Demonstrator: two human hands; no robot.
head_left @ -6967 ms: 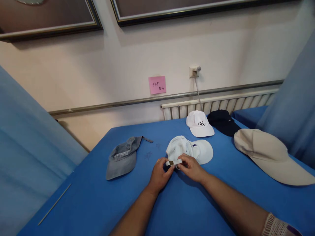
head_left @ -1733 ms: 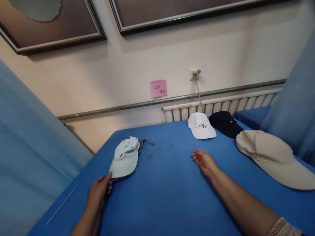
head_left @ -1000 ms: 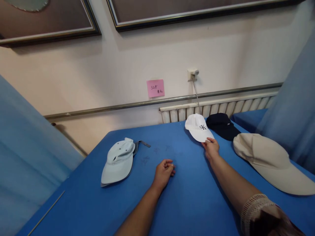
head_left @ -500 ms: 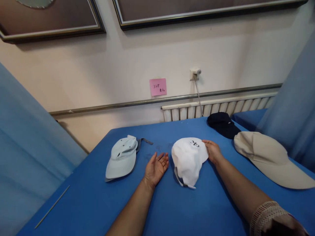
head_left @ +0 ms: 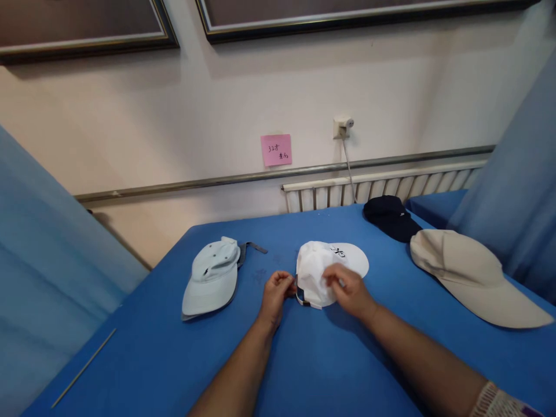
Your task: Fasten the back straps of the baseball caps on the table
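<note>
A white cap with a black logo (head_left: 319, 267) lies in the middle of the blue table (head_left: 304, 359), its back turned toward me. My left hand (head_left: 276, 289) is closed in a pinch at the cap's back strap on the left. My right hand (head_left: 350, 289) rests on the rear of the crown with fingers curled into the fabric.
A pale cap stacked on a grey cap (head_left: 211, 278) lies at the left. A dark navy cap (head_left: 390, 215) and a large beige cap (head_left: 471, 275) lie at the right. Blue curtains (head_left: 52, 278) hang on both sides. A radiator (head_left: 382, 188) runs along the wall.
The white logo cap has been drawn a little nearer and its crown bunched. My left hand went from open beside it to pinching its strap. My right hand moved from the brim to the crown.
</note>
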